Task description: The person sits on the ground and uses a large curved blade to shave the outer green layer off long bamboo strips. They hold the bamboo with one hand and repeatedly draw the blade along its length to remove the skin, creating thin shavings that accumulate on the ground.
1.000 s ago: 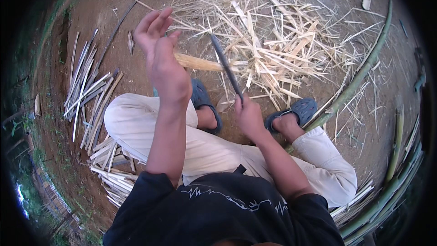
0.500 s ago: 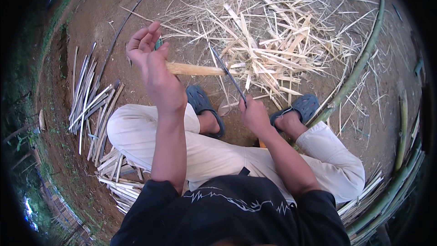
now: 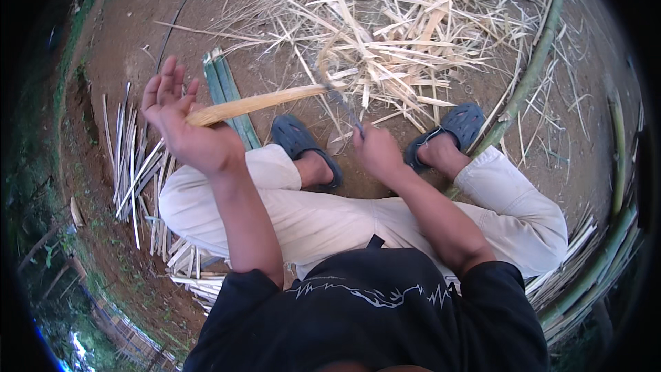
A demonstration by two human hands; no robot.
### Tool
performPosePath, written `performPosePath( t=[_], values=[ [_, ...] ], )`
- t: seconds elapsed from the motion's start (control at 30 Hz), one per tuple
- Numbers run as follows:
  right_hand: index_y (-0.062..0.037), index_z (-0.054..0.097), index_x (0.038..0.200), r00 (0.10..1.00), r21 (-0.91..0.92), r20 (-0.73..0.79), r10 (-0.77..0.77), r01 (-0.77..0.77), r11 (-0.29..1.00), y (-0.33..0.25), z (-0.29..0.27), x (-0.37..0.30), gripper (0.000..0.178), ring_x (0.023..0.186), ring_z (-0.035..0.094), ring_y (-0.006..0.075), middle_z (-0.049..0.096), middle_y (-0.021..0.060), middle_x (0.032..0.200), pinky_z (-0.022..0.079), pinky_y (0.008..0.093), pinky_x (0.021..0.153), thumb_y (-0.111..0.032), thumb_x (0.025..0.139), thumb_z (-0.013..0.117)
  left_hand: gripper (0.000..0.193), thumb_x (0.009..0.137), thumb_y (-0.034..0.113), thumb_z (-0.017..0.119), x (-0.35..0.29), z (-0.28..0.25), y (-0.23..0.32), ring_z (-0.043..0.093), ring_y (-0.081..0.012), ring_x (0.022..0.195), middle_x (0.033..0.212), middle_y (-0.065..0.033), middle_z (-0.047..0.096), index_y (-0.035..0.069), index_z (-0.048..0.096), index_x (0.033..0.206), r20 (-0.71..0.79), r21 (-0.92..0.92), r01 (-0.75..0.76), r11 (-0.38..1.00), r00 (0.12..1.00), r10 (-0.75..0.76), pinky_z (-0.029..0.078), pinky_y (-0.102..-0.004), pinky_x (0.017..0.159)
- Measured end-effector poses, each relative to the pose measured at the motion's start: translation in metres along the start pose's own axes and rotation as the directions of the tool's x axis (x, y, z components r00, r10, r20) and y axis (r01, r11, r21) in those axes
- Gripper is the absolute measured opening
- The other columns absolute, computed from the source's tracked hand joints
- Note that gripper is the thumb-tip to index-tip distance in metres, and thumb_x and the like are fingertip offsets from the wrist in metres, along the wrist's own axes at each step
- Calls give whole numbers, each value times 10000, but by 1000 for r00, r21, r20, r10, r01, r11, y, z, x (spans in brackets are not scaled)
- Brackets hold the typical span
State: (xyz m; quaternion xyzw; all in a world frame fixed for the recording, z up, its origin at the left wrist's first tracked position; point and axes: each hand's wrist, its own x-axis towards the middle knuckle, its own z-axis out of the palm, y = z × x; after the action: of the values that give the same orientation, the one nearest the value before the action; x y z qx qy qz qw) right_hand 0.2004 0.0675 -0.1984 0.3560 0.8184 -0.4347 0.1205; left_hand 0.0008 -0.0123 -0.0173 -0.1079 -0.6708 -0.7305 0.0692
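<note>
A pale, tapering bamboo strip spans the gap between my hands, lifted off the ground. One end lies in my left hand, against the palm by the thumb, while the other fingers are loosely spread and curled upward. My right hand is closed round a slim dark knife, its blade crossing near the strip's far end. The blade is smeared by motion, and a blurred pale curl shows beside it. Beneath my left hand, green bamboo slats lie on the ground, partly hidden.
A heap of pale shavings spreads in front of my feet, in dark clogs. Thin split sticks are piled at my left. On the right lie a long green bamboo pole and thicker poles.
My left hand has moved left and lower, and the strip now slants up to the right. The green slats have come into fuller view. My right hand stays near its earlier place, gripping the knife.
</note>
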Motion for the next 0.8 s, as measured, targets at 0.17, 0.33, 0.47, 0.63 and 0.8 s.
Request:
performPosePath(
  t=[0.17,0.33,0.47,0.63,0.8],
  values=[
    [-20,555,908,974,70,-139,-178,189,979,-7,19,-27,246,726,642,413,640,244,804,517,514,662,-259,928,497,374,861,94,338,-4,3,-1,492,-279,1151,1236,-192,529,25,406,1222,6,-31,-35,999,999,35,403,-404,958],
    [1,619,961,976,-124,60,209,-200,972,71,29,24,304,824,656,412,640,298,867,513,519,744,-277,917,504,341,851,115,347,2,-7,-5,567,-262,954,1029,-166,570,18,444,1163,62,-141,5,990,998,4,457,-365,834],
    [39,635,853,976,63,82,203,-208,976,71,39,27,365,819,661,419,637,318,814,514,507,739,-298,915,509,289,846,147,357,9,-26,-6,497,-163,495,587,-66,500,24,495,1068,584,-517,397,758,811,-26,425,-286,519],
    [50,629,848,975,181,70,209,-218,959,42,21,25,376,781,645,436,635,291,774,503,495,723,-303,911,516,121,836,157,391,-2,-18,18,267,-97,307,415,3,327,73,476,853,418,-538,181,823,905,74,264,-241,377],
    [57,640,888,985,165,-146,87,-63,984,17,17,43,409,694,652,417,631,272,715,513,494,656,-326,928,504,128,862,167,349,9,-13,39,238,-99,319,419,4,318,75,436,841,365,-593,130,794,923,122,215,-245,351]
  ],
)
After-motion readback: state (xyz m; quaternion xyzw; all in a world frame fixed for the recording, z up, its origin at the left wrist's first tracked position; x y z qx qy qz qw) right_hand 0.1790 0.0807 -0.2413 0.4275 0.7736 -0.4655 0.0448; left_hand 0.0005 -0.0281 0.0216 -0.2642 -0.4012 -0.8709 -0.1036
